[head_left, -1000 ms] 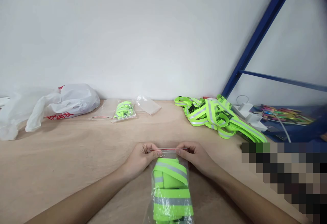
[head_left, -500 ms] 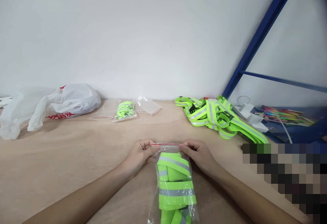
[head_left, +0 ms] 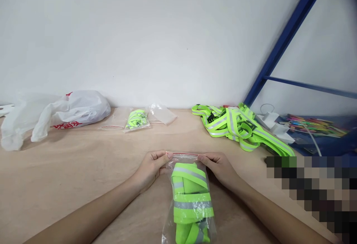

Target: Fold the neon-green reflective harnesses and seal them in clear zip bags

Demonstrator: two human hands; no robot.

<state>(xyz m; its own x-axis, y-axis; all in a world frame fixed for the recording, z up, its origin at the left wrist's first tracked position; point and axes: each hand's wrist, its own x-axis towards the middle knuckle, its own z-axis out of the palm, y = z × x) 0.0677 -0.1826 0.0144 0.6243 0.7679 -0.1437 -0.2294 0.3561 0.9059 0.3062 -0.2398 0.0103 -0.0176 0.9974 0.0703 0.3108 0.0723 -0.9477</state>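
Hands (head_left: 150, 168) pinching clear bag (head_left: 184, 158) at top | strap tangle (head_left: 230, 123) ahead right | white bag (head_left: 86, 104) left | likely pens (head_left: 315, 124) far right

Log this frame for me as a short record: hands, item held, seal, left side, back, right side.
Hands: left hand and right hand pinch opposite ends of the bag's top edge
Item held: clear zip bag with folded yellow-green reflective straps inside
Seal: red line along the top; cannot tell if fully closed
Left side: white plastic bag with red lettering
Back: filled zip bag between flat clear bags
Right side: loose pile of reflective straps, near a blue metal frame
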